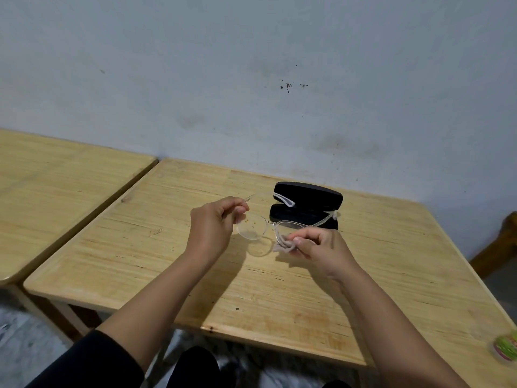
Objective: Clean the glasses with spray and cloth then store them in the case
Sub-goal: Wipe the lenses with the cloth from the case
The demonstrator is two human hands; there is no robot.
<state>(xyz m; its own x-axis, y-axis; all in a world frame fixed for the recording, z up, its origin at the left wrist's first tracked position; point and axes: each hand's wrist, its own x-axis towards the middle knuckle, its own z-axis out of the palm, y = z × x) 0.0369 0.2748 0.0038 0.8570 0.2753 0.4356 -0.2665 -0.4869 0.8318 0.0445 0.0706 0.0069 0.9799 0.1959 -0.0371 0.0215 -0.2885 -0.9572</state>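
Clear-framed glasses (253, 229) hang above the wooden table (195, 275), temples unfolded and pointing away from me. My left hand (215, 224) pinches the frame at its left hinge. My right hand (316, 245) presses a small grey cloth (284, 245) against the right lens. Behind the glasses, a black case (307, 204) lies open on the table, its inside dark. No spray bottle is in view.
A second wooden table (56, 191) stands to the left across a narrow gap. A small green and pink object (506, 345) lies at the table's right front edge. A wall rises directly behind the table. A dark wooden piece (498, 247) stands at right.
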